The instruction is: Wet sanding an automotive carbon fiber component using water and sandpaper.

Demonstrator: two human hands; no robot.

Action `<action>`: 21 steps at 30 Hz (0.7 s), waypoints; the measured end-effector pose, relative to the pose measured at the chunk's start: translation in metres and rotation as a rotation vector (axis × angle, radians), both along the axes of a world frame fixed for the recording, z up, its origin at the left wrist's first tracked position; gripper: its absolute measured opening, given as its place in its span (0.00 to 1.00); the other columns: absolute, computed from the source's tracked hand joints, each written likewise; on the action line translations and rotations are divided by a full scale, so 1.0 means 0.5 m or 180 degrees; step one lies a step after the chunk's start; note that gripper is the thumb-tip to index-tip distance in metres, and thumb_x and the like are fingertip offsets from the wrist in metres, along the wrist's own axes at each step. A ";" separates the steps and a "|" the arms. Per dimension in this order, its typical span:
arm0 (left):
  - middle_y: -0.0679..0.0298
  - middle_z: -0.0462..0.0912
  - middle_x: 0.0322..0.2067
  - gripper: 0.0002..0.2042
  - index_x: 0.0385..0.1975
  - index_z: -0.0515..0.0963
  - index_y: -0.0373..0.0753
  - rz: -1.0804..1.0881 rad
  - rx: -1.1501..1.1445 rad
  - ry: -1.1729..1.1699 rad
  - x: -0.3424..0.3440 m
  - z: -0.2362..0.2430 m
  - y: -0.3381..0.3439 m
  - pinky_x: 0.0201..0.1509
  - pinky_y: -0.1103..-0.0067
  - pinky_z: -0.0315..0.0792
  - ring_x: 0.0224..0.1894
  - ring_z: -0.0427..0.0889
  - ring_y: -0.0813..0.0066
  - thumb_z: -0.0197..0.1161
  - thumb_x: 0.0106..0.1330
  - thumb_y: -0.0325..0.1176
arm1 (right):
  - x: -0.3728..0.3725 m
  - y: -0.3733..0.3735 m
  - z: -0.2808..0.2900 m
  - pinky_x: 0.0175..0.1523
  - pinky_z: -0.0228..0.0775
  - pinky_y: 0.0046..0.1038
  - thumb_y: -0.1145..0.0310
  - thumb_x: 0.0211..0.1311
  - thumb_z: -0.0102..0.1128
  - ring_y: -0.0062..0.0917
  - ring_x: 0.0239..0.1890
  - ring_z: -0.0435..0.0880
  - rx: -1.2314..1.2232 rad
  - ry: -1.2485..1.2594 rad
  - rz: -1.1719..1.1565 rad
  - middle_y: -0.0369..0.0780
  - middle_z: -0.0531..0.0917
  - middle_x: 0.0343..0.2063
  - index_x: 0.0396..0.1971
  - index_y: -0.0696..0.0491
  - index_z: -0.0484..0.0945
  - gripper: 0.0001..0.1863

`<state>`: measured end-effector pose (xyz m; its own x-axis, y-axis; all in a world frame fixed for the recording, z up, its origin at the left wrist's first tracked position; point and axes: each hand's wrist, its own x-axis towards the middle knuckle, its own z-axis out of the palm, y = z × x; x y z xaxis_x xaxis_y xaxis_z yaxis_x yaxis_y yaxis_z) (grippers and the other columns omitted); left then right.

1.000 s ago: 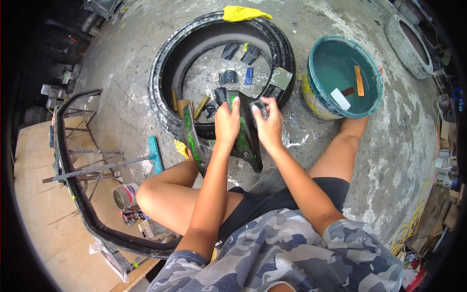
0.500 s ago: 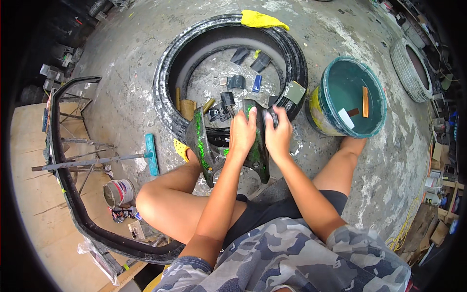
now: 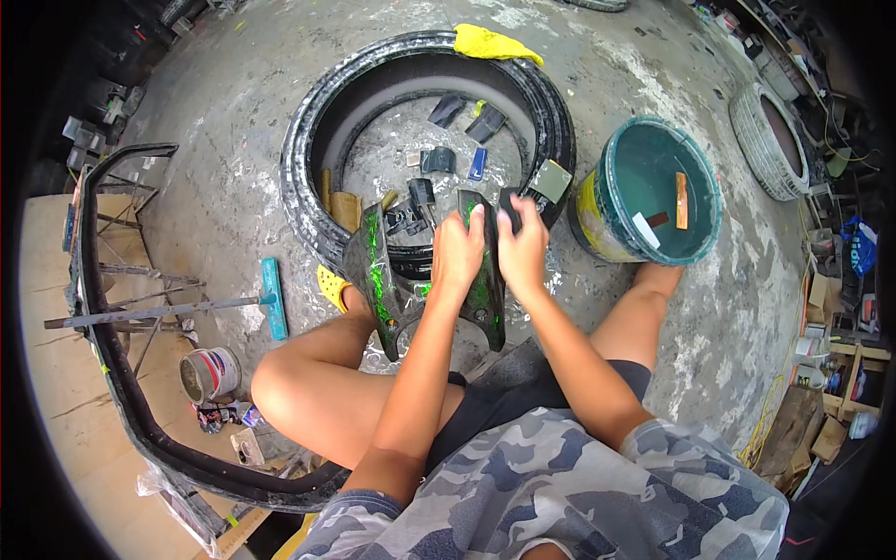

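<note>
Moved slightly nearer the left hand [image 3: 457,257] since a second ago with the right hand [image 3: 523,257] and the dark block [image 3: 511,213] pinched in it. Gripping a dark forked part [image 3: 483,299], flecked with green, in the left hand's closed fingers, over the near side of a black tyre [image 3: 303,131] and just beside the right hand. Cannot tell about contact between block and part. Just beyond the right hand, can see a grey-green pad [image 3: 551,181] on the tyre's rim and, beyond both hands, inside the tyre, dark curved pieces [image 3: 437,160] and a blue block [image 3: 478,164]. Farther out, can see a yellow cloth [image 3: 495,43] on the far rim, a teal bucket [image 3: 607,233] right of the right hand and a teal-headed broom [image 3: 273,299] well left of the left hand.
</note>
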<state>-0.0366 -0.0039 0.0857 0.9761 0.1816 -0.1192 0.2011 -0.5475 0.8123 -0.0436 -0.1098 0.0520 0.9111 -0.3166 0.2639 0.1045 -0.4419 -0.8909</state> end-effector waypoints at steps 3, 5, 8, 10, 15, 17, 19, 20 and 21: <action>0.32 0.76 0.26 0.24 0.27 0.75 0.23 -0.0010 -0.0093 -0.0124 0.003 -0.002 -0.002 0.39 0.57 0.70 0.35 0.77 0.36 0.51 0.66 0.46 | -0.047 -0.005 -0.025 0.50 0.69 0.35 0.74 0.55 0.57 0.43 0.43 0.79 0.0760 0.0275 0.0012 0.49 0.80 0.35 0.39 0.61 0.72 0.12; 0.32 0.76 0.26 0.24 0.27 0.75 0.23 0.0092 0.0069 -0.0075 -0.001 -0.009 0.005 0.39 0.57 0.70 0.35 0.77 0.36 0.52 0.66 0.46 | -0.010 0.005 0.009 0.50 0.69 0.36 0.74 0.56 0.57 0.45 0.43 0.79 -0.0042 -0.0048 0.0020 0.50 0.80 0.36 0.38 0.61 0.72 0.11; 0.32 0.76 0.26 0.25 0.26 0.75 0.22 0.0017 0.0039 0.0062 0.003 0.021 -0.003 0.39 0.57 0.70 0.35 0.77 0.36 0.52 0.65 0.46 | 0.046 0.000 0.007 0.50 0.68 0.37 0.73 0.57 0.56 0.48 0.43 0.78 -0.0063 0.0005 -0.0023 0.51 0.79 0.38 0.37 0.61 0.71 0.11; 0.32 0.76 0.26 0.25 0.27 0.74 0.22 -0.0013 0.0020 0.0034 0.006 0.018 -0.006 0.39 0.56 0.70 0.35 0.78 0.36 0.52 0.65 0.46 | 0.004 -0.007 -0.002 0.51 0.69 0.34 0.74 0.58 0.56 0.41 0.43 0.80 0.0037 -0.0023 -0.0016 0.50 0.80 0.39 0.38 0.62 0.71 0.10; 0.32 0.76 0.27 0.24 0.27 0.75 0.23 0.0091 0.0229 -0.0020 0.007 -0.001 0.001 0.39 0.56 0.70 0.35 0.78 0.37 0.52 0.65 0.46 | -0.061 -0.008 -0.015 0.51 0.69 0.36 0.72 0.57 0.57 0.42 0.44 0.80 0.0210 0.0190 0.0067 0.49 0.80 0.38 0.39 0.61 0.72 0.12; 0.32 0.76 0.27 0.24 0.27 0.75 0.23 0.0033 0.0209 -0.0032 0.007 0.010 -0.007 0.40 0.56 0.70 0.36 0.78 0.37 0.52 0.65 0.46 | 0.020 -0.007 -0.001 0.49 0.69 0.37 0.73 0.56 0.57 0.47 0.42 0.79 0.0005 -0.0039 0.0034 0.51 0.80 0.37 0.37 0.61 0.72 0.11; 0.34 0.76 0.27 0.24 0.27 0.74 0.23 0.0075 0.0103 0.0167 0.012 0.019 -0.005 0.39 0.59 0.70 0.37 0.78 0.39 0.55 0.64 0.47 | 0.070 -0.007 0.003 0.49 0.68 0.37 0.73 0.56 0.57 0.48 0.42 0.78 -0.0063 0.0179 0.0077 0.51 0.80 0.37 0.37 0.61 0.71 0.11; 0.34 0.76 0.27 0.25 0.26 0.74 0.24 0.0057 0.0178 0.0109 0.012 0.016 -0.004 0.39 0.59 0.70 0.36 0.78 0.39 0.55 0.64 0.47 | 0.058 -0.008 -0.004 0.49 0.68 0.37 0.73 0.56 0.57 0.48 0.42 0.78 0.0002 0.0015 0.0049 0.51 0.80 0.37 0.38 0.61 0.71 0.11; 0.34 0.76 0.27 0.25 0.26 0.74 0.24 0.0069 0.0172 0.0111 0.008 0.005 -0.006 0.39 0.59 0.70 0.36 0.78 0.39 0.55 0.64 0.47 | 0.020 -0.010 -0.012 0.48 0.69 0.37 0.73 0.56 0.57 0.47 0.41 0.79 0.0064 -0.0154 0.0021 0.51 0.80 0.37 0.38 0.61 0.71 0.11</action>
